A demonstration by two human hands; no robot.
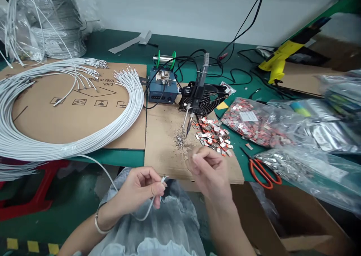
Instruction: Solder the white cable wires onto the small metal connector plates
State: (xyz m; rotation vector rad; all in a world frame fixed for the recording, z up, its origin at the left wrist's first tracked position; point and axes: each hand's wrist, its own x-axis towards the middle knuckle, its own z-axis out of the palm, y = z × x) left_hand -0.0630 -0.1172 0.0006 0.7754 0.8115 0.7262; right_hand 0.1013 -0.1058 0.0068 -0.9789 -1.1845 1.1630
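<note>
Slim white cable (105, 169), end pinched in left hand (142, 188), slack looped below.

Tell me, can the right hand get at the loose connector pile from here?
Probably yes: the right hand is close to the connector pile, with nothing seen between; the soldering iron's tip sits left of it.

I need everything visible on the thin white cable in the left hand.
The thin white cable looks smooth and plastic-jacketed. Its end is pinched in the left hand, with short pale and dark strands poking out. Below, it hangs in a loop before the grey-blue garment. Leftward it curves up toward the thick white cable bundle; whether it joins is unclear.
</note>
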